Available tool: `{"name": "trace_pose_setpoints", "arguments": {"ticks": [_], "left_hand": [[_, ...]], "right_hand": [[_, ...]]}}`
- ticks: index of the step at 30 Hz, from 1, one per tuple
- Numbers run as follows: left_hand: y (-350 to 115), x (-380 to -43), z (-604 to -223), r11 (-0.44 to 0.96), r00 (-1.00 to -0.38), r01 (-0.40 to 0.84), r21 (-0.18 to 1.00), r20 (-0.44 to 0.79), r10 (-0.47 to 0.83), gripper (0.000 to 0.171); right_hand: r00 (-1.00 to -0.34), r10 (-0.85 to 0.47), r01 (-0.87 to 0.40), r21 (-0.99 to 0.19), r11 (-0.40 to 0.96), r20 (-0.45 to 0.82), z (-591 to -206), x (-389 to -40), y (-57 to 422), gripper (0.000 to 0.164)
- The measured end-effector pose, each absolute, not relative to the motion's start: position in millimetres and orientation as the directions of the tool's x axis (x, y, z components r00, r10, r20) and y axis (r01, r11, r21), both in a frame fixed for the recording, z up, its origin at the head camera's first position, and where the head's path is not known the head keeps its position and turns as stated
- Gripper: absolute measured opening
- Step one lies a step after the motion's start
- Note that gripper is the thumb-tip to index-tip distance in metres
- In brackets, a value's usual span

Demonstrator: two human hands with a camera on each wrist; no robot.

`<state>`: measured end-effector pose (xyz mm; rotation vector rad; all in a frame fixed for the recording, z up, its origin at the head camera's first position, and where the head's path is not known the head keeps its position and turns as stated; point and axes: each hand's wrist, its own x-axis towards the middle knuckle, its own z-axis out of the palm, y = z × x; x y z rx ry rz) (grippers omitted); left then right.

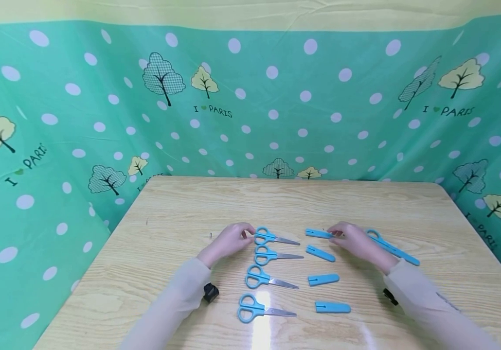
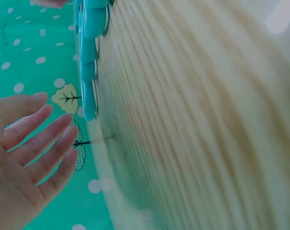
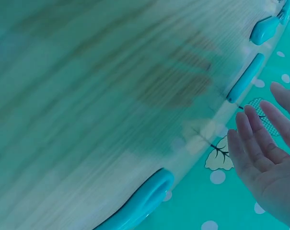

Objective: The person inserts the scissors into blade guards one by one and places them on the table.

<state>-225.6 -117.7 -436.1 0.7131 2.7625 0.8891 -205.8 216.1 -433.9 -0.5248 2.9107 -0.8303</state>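
Note:
Several blue-handled scissors lie in a column on the table, blades bare and pointing right. My left hand [image 1: 233, 238] is by the handles of the farthest scissors [image 1: 271, 237]; in the left wrist view its fingers [image 2: 44, 139] are spread and loosely bent, holding nothing. Right of the blades runs a column of blue blade covers. My right hand [image 1: 351, 238] is beside the farthest cover [image 1: 317, 233]. Seen in the right wrist view, that hand [image 3: 269, 167] has relaxed fingers with nothing in them. The nearest scissors [image 1: 259, 309] line up roughly with the nearest cover [image 1: 332, 307].
Another pair of scissors [image 1: 401, 253], its blades in a blue cover, lies right of my right hand, partly behind the wrist. The wooden table [image 1: 180, 204] ends at a green dotted curtain [image 1: 241, 126] at the back.

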Motion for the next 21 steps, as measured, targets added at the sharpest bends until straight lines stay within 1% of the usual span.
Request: {"name": "trace_pose_setpoints", "arguments": {"ticks": [5,13,21], "left_hand": [[-112,-229,-437,0.707,-0.866,0.408,0.577,0.0,0.5,0.019],[-105,-233,-438,0.715,-0.859,0.434,0.547,0.012,0.512,0.019],[-100,-238,-441,0.724,-0.853,0.447,0.525,0.006,0.522,0.021]], "right_hand": [[-0.935,-0.352,-0.321,-0.524,0.789,0.043,-434,-208,210,0.024],[-0.937,-0.349,-0.307,-0.522,0.796,0.018,-437,-214,205,0.026],[-0.933,-0.36,-0.32,-0.518,0.793,0.026,-439,-219,200,0.026]]}}
